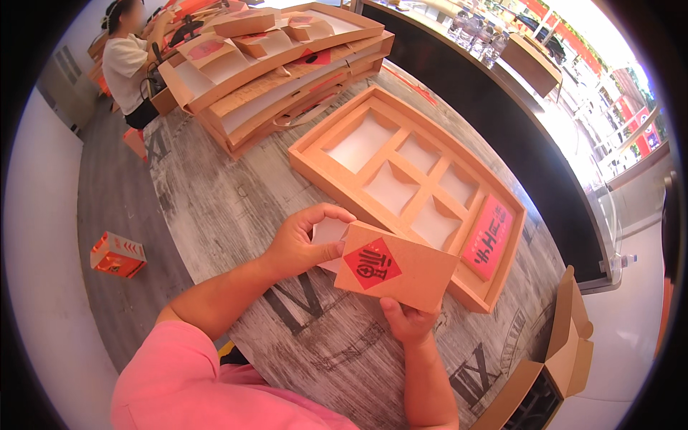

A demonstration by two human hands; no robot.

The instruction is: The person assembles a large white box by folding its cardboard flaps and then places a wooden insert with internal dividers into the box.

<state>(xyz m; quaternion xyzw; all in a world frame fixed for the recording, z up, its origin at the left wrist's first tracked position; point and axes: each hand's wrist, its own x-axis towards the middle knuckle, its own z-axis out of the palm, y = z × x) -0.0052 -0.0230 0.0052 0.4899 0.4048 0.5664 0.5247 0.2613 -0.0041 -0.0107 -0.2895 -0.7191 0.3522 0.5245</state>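
A tan cardboard box (419, 269) with a red diamond label and black lettering is held above the table, close to the front edge of the tray. My left hand (294, 244) is closed at its left end, thumb and fingers around a white flap or inner piece (328, 233) that shows there. From below, my right hand (412, 320) grips the box's lower right part, thumb on the front face; its other fingers are hidden behind. The tan divided tray (337, 183) lies just beyond, with several white-bottomed compartments. A red packet (489, 236) fills its right-end compartment.
Stacked large gift boxes (287, 93) stand at the far left of the grey wood-patterned table (222, 208). An opened brown carton (566, 344) is at the lower right. A red-and-white box (118, 254) sits on the floor. Another person (129, 64) works at the back left.
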